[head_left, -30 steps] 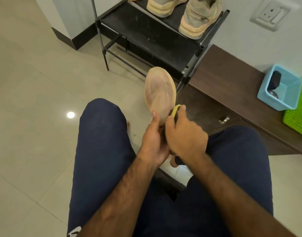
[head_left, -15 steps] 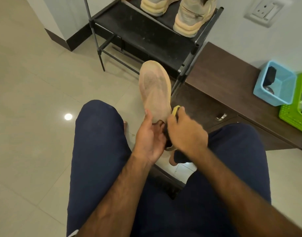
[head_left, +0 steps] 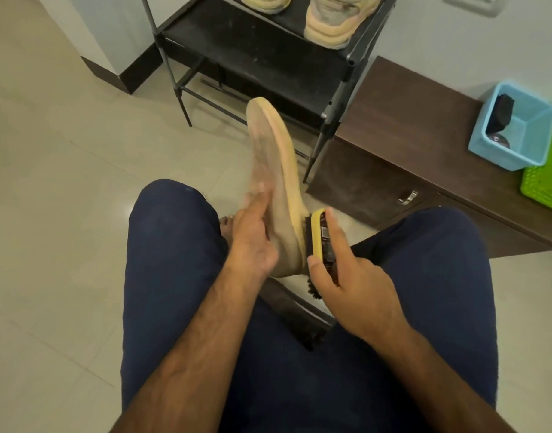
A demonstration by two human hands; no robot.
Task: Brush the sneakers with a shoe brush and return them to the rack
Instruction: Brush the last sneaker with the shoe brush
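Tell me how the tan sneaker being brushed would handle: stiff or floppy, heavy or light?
Probably light: the left hand alone holds the sneaker up by its near end. Likely fairly stiff: the sole looks straight with the brush pressed against its edge. Textured sole: probably not slippery.

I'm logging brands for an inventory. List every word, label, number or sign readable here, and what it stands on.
None can be read.
Shoe brush: a dark sticker with a pale patch on its back, too blurred to read.
Blue basket: the round item inside has a printed top, too small to read.
Held sneaker and the pair on the rack: no marking visible.
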